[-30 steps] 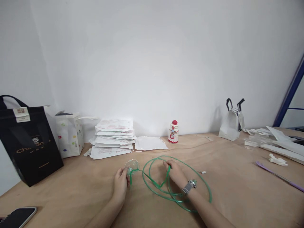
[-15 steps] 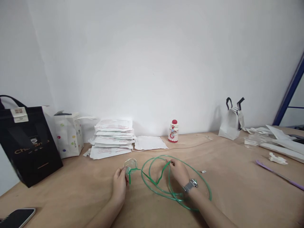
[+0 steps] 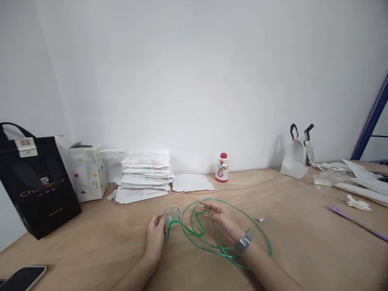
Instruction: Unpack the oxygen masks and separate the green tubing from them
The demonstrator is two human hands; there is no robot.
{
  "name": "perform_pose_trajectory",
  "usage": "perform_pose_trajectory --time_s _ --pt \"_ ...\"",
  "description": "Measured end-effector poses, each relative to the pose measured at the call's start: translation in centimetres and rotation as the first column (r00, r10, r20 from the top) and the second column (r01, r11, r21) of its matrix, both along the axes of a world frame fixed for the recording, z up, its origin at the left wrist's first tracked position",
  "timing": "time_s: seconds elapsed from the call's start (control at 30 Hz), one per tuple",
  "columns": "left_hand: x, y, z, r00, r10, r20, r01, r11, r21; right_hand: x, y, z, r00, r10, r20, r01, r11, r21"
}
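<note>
My left hand (image 3: pixel 156 238) holds a clear plastic oxygen mask (image 3: pixel 172 215) by its edge, with green fittings on the mask. A thin green strap (image 3: pixel 197 220) runs from the mask to my right hand (image 3: pixel 216 214), whose fingertips pinch it. Under that hand's wrist lies a loose coil of green tubing (image 3: pixel 227 250) on the wooden table (image 3: pixel 303 242). A metal wristwatch (image 3: pixel 244 242) sits on my right wrist.
Along the wall stand a black paper bag (image 3: pixel 36 186), a dotted white box (image 3: pixel 89 173), a stack of printed white packets (image 3: pixel 144 178), and a small red-capped bottle (image 3: pixel 222 167). A phone (image 3: pixel 24 273) lies at the near left, and white wrappers (image 3: pixel 360 182) lie at the right.
My right hand has moved left and its fingers have opened out along the strap. The mask has shifted slightly right in my left hand.
</note>
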State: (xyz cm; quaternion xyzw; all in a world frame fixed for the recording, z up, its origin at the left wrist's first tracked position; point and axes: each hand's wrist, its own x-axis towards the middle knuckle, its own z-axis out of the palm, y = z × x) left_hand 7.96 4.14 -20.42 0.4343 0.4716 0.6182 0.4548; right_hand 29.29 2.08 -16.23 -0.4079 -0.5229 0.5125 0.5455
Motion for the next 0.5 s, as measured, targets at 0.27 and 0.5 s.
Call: perform_pose_trajectory --time_s 0.27,0.5 --pt "0.5 -0.4 0.3 0.998 -0.051 0.020 0.051 0.999 0.002 0.1 0.6 -0.4 0.857 -0.325 -0.400 0.287 0.946 -0.154" --pt "-0.1 0.3 -0.4 0.997 0.019 0.069 -0.018 1.000 -0.014 2.2 2.0 -1.9 0.708 -0.549 -0.444 0.488 0.835 -0.254"
